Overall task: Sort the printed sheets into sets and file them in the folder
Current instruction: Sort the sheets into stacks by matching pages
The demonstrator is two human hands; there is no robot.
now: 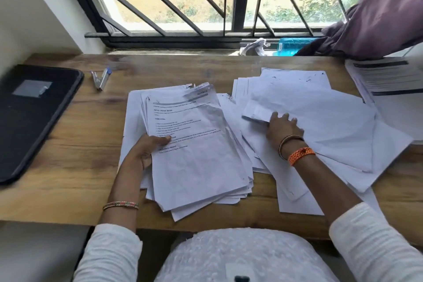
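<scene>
A thick stack of printed sheets (196, 151) lies face up in the middle of the wooden desk. My left hand (146, 151) grips its left edge, thumb on the top page. To the right spreads a loose pile of sheets (325, 126), mostly blank side up. My right hand (282, 128) rests on that pile with fingers spread, touching a small folded sheet (256, 113) whose edge is lifted. A black folder (29, 117) lies closed at the desk's left edge, away from both hands.
A stapler (101, 79) lies near the folder's far corner. More printed pages (386, 75) sit at the far right. On the window sill are a crumpled cloth (254, 47) and a blue bottle (295, 46); a purple curtain (386, 14) hangs over the right.
</scene>
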